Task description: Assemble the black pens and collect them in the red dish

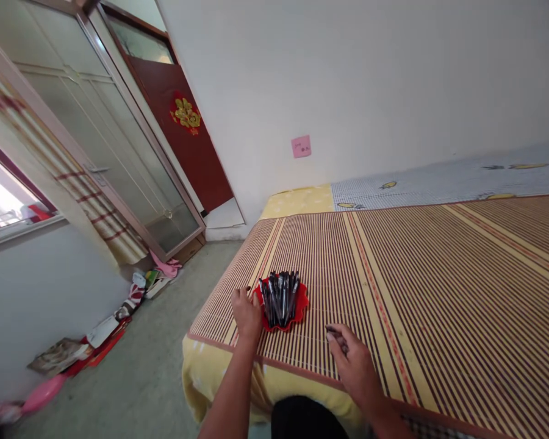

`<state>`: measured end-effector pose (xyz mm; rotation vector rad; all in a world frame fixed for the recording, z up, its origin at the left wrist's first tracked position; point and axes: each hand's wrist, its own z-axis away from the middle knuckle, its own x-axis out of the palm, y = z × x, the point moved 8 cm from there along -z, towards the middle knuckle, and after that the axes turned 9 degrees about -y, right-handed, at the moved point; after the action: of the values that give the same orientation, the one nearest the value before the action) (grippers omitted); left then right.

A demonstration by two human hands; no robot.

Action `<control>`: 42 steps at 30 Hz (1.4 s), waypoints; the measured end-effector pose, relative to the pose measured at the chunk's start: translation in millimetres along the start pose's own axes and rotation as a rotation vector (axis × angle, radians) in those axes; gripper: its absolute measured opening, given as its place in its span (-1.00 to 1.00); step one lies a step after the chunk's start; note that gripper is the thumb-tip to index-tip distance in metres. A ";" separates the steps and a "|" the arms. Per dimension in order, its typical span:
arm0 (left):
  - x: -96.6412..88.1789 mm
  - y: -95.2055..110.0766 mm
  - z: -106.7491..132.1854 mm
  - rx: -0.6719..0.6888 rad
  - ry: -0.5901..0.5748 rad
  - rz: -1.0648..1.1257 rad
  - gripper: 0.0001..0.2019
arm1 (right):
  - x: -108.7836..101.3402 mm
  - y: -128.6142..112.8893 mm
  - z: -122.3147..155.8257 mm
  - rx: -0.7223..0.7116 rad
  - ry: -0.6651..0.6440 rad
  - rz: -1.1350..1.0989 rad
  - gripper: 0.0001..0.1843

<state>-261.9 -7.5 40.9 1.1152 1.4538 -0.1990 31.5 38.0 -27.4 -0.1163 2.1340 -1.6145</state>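
A red scalloped-edge dish (305, 300) rests on the striped mat close to the bed's front edge. Several black pens (280, 297) lie in it side by side, their ends fanning out toward the far rim. At the dish's left rim is my left hand (247, 317), its fingers curled, with a small dark piece showing at the fingertips. My right hand (352, 360) hovers over the mat to the right of the dish. Its thumb and fingers are pinched together, and a short dark tip sticks out of them. Neither dark piece shows clearly enough to name.
The bamboo-striped mat (416, 274) covers the bed over yellow bedding (196, 372). A pink note (301, 146) is stuck on the white wall. Papers and bags (103, 332) and a pink balloon-like thing (44, 393) lie along the left wall, below the window and glass door (119, 122).
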 end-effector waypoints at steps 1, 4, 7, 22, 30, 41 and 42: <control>0.3 6.7 1.7 0.026 -0.017 -0.020 -0.73 | 0.2 0.5 -0.5 -0.002 0.001 -0.008 -0.62; 10.8 24.8 5.3 0.078 -0.113 -0.067 -0.65 | 1.0 1.8 -1.8 -0.003 0.000 -0.039 -0.64; 23.5 37.3 6.3 0.098 -0.179 -0.080 -0.57 | -0.1 1.4 -2.3 0.005 0.004 -0.053 -0.64; 27.4 28.9 -14.5 0.230 -0.165 0.030 -0.54 | 0.3 1.3 -3.1 -0.006 -0.023 -0.032 -0.64; 20.8 39.2 -56.3 0.298 -0.137 0.151 -0.64 | 1.8 4.4 -3.5 0.006 -0.059 -0.020 -0.64; 50.1 52.6 -78.5 0.325 -0.196 0.388 -0.76 | 4.3 10.6 -5.3 -0.004 -0.048 -0.040 -0.67; 50.9 49.8 -78.5 0.306 -0.187 0.404 -0.75 | 4.1 10.4 -5.0 -0.001 -0.048 -0.040 -0.68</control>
<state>-269.7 98.2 41.6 1.5705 1.0273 -0.2379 28.0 44.2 -37.2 -0.1977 2.1087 -1.6168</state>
